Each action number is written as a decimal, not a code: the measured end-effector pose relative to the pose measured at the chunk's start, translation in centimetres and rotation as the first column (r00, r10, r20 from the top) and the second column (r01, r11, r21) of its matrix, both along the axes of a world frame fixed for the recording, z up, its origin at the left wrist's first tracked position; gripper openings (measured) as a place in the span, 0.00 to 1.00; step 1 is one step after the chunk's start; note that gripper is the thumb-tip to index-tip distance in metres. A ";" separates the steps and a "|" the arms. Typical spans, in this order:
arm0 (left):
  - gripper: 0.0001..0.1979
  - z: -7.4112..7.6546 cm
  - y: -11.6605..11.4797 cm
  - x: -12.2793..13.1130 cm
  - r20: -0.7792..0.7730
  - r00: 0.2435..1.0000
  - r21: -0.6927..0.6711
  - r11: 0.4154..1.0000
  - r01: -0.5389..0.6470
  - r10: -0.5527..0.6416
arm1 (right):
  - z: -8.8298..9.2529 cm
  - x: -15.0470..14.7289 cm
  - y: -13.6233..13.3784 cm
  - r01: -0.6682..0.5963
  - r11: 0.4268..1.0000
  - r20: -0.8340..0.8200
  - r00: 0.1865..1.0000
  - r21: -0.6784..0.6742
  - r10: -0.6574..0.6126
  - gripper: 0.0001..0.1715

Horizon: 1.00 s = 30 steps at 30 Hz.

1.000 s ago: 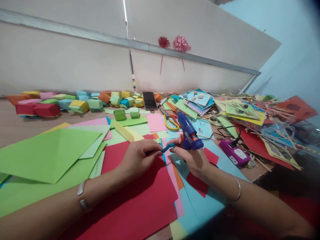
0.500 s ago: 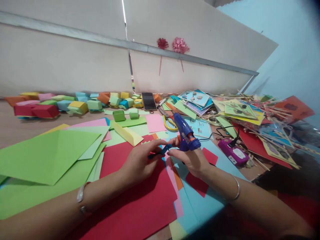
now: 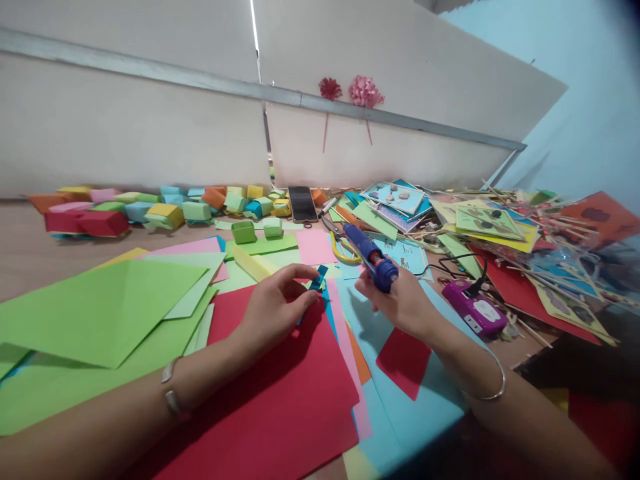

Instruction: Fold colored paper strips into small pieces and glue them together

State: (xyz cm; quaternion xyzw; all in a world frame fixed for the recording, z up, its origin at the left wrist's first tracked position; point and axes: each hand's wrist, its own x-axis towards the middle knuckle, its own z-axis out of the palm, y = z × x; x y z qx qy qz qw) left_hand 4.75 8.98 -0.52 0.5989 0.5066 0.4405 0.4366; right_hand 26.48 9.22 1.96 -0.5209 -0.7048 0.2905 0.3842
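- Well, I see the left hand (image 3: 273,307) pinching a blue paper strip (image 3: 319,279) over red paper (image 3: 280,400).
- The right hand (image 3: 407,303) grips a blue glue gun (image 3: 370,255).
- Scissors (image 3: 345,258) lie nearby.

Legible text: none | purple box (image 3: 459,300) | white patch (image 3: 487,309): unreadable

Room above red sheet (image 3: 285,400), near side; ahead, blue glue gun (image 3: 371,257), scissors (image 3: 345,259); right, purple socket box (image 3: 473,310).

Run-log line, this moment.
left hand: holding blue paper strip | right hand: holding glue gun | red sheet: below left hand
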 end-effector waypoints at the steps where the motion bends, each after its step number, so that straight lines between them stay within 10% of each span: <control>1: 0.17 0.1 0.1 0.0 0.021 1.000 -0.040 0.999 -0.019 0.019 | 0.4 0.2 -0.1 -0.007 0.999 0.037 0.999 0.042 0.005 0.20; 16: 0.18 0.4 0.6 -0.6 -0.075 0.987 0.067 0.988 -0.137 0.142 | 1.1 0.5 -0.5 -0.242 0.967 0.204 0.954 0.083 0.221 0.22; 30: 0.15 0.2 0.5 -0.6 -0.182 0.974 0.175 0.979 -0.104 0.137 | 0.0 0.5 -0.2 -0.184 0.983 0.321 0.932 0.010 0.171 0.23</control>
